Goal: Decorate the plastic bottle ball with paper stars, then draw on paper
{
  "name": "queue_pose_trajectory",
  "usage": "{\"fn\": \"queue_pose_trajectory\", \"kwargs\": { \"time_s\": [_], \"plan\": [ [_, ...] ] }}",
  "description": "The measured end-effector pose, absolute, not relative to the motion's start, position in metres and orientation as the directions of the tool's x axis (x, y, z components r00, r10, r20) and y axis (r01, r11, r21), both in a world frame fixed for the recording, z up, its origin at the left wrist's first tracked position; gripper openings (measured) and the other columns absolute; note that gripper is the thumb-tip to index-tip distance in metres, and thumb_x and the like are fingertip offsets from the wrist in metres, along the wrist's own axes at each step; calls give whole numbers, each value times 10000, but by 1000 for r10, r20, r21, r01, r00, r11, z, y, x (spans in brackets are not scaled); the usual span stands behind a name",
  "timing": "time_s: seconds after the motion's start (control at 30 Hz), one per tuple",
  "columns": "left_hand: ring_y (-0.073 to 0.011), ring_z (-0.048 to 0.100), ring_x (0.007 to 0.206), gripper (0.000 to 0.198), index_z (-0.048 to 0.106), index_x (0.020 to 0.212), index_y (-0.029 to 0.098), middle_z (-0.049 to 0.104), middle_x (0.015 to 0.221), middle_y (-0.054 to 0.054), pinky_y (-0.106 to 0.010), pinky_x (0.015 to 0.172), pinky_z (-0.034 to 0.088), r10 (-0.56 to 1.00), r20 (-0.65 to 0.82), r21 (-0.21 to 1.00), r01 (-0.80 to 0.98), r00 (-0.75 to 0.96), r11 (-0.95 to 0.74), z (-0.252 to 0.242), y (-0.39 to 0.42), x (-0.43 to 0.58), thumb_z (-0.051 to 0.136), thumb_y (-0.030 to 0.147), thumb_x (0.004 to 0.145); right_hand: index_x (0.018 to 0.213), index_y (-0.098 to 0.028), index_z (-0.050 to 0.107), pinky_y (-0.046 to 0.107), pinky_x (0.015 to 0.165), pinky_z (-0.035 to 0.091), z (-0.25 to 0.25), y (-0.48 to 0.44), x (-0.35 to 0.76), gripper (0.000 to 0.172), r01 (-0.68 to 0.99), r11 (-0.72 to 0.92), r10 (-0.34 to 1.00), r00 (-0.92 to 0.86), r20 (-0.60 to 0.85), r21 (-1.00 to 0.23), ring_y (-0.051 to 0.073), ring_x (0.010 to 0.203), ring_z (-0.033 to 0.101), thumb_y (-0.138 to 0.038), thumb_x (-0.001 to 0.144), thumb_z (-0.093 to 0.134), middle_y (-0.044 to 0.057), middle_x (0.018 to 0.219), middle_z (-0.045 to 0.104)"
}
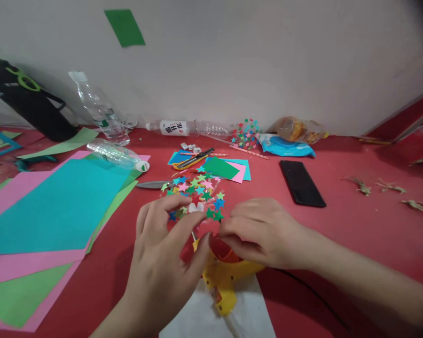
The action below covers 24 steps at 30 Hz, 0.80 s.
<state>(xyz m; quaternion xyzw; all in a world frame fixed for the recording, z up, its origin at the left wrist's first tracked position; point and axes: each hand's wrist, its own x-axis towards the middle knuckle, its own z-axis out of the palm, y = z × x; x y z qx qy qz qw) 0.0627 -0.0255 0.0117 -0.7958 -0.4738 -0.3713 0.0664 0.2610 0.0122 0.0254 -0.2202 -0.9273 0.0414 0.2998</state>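
My left hand [162, 249] is curled over a red piece of paper [211, 228], with thumb and fingers pinching near its left edge. My right hand [264, 232] pinches the same red piece from the right side. Both hands hover above a yellow punch tool [225, 277] that rests on a white sheet [246, 314]. Just beyond the fingers lies a heap of small coloured paper stars [197, 190]. A small white object [196, 207] sits by my left fingertips.
Large teal, pink and green paper sheets [52, 206] cover the left of the red table [356, 234]. A black phone [302, 183], a utility knife [193, 159], plastic bottles [118, 155], a blue packet [285, 146] and a second star pile [245, 134] lie further back.
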Motion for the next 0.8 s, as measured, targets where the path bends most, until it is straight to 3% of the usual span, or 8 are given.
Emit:
{"fn": "queue_pose_trajectory", "kwargs": {
  "time_s": [0.33, 0.8],
  "plan": [
    [-323, 519, 1056, 266, 587, 988, 190, 548, 1157, -155, -552, 899, 412, 685, 653, 177, 813, 325, -554, 6, -22, 65, 598, 66, 753, 787, -157, 619, 221, 523, 343, 15, 14, 259, 170, 416, 875, 480, -686, 547, -247, 88, 534, 500, -193, 894, 492, -23, 623, 620],
    [-300, 535, 1062, 277, 614, 990, 205, 553, 1168, -135, -528, 902, 419, 703, 629, 205, 802, 331, -561, 2, -19, 66, 589, 52, 761, 798, -154, 608, 210, 533, 370, 15, 15, 257, 131, 395, 882, 469, -678, 566, -257, 85, 540, 502, -166, 882, 509, -21, 638, 632]
  ]
}}
